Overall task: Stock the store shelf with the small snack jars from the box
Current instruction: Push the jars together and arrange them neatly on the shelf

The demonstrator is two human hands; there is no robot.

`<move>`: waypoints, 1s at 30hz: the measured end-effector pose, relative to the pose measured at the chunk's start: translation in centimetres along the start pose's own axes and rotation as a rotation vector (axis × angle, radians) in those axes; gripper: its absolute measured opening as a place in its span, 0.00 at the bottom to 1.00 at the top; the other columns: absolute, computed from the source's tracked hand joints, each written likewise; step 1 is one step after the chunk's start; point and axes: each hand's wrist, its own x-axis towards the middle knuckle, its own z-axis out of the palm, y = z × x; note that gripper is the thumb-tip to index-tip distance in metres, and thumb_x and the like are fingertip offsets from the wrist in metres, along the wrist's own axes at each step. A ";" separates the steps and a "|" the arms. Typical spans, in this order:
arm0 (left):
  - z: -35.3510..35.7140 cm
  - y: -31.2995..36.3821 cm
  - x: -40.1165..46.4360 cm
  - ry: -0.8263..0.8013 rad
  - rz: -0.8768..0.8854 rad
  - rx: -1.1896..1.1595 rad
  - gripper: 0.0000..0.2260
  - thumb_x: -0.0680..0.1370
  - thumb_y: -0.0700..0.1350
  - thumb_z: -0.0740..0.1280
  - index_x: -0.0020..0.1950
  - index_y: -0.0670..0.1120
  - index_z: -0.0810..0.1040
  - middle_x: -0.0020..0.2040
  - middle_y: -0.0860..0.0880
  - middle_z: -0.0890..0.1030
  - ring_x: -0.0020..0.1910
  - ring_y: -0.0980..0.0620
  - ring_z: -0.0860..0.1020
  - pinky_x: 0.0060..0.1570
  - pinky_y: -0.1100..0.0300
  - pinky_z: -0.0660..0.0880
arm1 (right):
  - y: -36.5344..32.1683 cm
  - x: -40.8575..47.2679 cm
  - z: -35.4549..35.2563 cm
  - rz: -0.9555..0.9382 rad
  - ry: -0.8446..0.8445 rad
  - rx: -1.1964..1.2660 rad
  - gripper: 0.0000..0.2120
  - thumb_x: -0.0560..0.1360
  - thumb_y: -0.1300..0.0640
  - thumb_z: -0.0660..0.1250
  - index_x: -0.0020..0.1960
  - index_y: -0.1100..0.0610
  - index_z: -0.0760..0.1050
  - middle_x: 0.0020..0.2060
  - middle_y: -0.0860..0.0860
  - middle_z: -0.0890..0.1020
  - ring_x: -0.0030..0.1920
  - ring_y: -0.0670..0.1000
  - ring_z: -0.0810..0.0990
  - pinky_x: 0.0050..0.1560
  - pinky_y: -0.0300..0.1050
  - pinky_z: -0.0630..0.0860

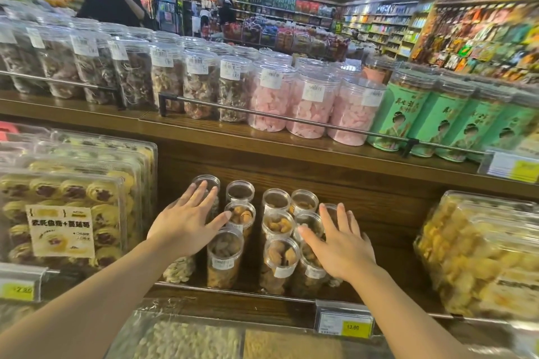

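Both hands, left (186, 224) and right (341, 245), spread wide and empty, flank the small clear plastic snack jars (224, 256): probably light, stiff, slippery; grip around the sides below the lids.

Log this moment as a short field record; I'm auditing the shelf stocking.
left hand: open, fingers spread over the left column of small jars
right hand: open, spread over the right column
jars held: none
small jars: upright in rows, clear lids on
shelf above: large pink-filled jars, green tins
left neighbour: boxed pastries
box: not in view
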 end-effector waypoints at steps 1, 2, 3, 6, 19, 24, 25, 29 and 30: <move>0.0 0.0 0.0 0.002 0.001 -0.001 0.37 0.77 0.74 0.41 0.83 0.59 0.42 0.82 0.57 0.39 0.80 0.55 0.37 0.78 0.49 0.47 | -0.4 -0.1 0.1 -0.002 0.007 -0.004 0.47 0.68 0.19 0.33 0.81 0.40 0.35 0.81 0.51 0.34 0.81 0.56 0.35 0.79 0.65 0.47; 0.1 -0.1 0.0 0.008 0.006 -0.003 0.37 0.77 0.73 0.41 0.83 0.59 0.43 0.82 0.57 0.40 0.80 0.55 0.37 0.79 0.49 0.48 | -0.8 -0.1 0.3 -0.005 0.012 -0.005 0.46 0.69 0.20 0.33 0.81 0.40 0.34 0.81 0.51 0.34 0.81 0.57 0.35 0.78 0.65 0.47; 0.2 -0.1 -0.1 0.014 0.013 -0.006 0.37 0.77 0.73 0.41 0.83 0.59 0.43 0.82 0.57 0.40 0.80 0.55 0.37 0.79 0.49 0.48 | -1.1 -0.2 0.4 -0.008 0.013 -0.002 0.46 0.70 0.20 0.34 0.81 0.40 0.34 0.81 0.51 0.34 0.81 0.57 0.35 0.78 0.65 0.47; 0.3 -0.3 -0.2 0.027 0.019 -0.009 0.36 0.78 0.72 0.42 0.83 0.58 0.44 0.82 0.56 0.41 0.81 0.55 0.38 0.79 0.49 0.49 | -1.7 0.0 0.5 -0.024 0.016 -0.003 0.45 0.71 0.20 0.35 0.81 0.41 0.35 0.81 0.51 0.35 0.81 0.57 0.35 0.78 0.65 0.46; 0.2 -0.2 -0.1 0.016 0.022 -0.034 0.30 0.83 0.65 0.44 0.83 0.58 0.44 0.82 0.56 0.41 0.81 0.55 0.37 0.79 0.49 0.48 | -3.2 0.6 0.6 -0.012 0.028 -0.017 0.47 0.71 0.20 0.36 0.82 0.43 0.35 0.81 0.54 0.35 0.81 0.59 0.34 0.78 0.65 0.45; 0.2 -0.2 0.0 0.018 0.023 -0.042 0.29 0.83 0.64 0.43 0.83 0.58 0.44 0.83 0.56 0.41 0.81 0.56 0.38 0.79 0.50 0.47 | -3.8 0.7 0.6 -0.036 0.027 -0.017 0.47 0.71 0.20 0.36 0.82 0.44 0.35 0.81 0.54 0.35 0.80 0.59 0.33 0.79 0.64 0.43; 0.2 -0.2 0.0 0.017 0.022 -0.042 0.30 0.83 0.66 0.43 0.83 0.58 0.44 0.82 0.56 0.41 0.80 0.56 0.37 0.79 0.50 0.48 | -4.0 0.7 0.7 -0.040 0.028 -0.020 0.47 0.71 0.20 0.36 0.82 0.44 0.35 0.81 0.54 0.35 0.80 0.59 0.32 0.79 0.64 0.43; 0.3 -0.2 0.0 0.017 0.015 -0.020 0.35 0.79 0.72 0.41 0.83 0.58 0.44 0.82 0.57 0.40 0.81 0.55 0.38 0.78 0.49 0.49 | -4.1 1.0 0.8 -0.035 0.029 -0.027 0.49 0.69 0.19 0.35 0.82 0.44 0.34 0.81 0.55 0.34 0.79 0.58 0.31 0.79 0.64 0.41; 0.3 -0.2 0.1 0.016 0.013 -0.016 0.36 0.78 0.73 0.41 0.83 0.58 0.44 0.82 0.57 0.40 0.81 0.55 0.38 0.78 0.49 0.49 | -4.0 1.1 0.8 -0.036 0.028 -0.025 0.49 0.69 0.18 0.34 0.82 0.44 0.34 0.81 0.55 0.34 0.79 0.58 0.30 0.79 0.64 0.40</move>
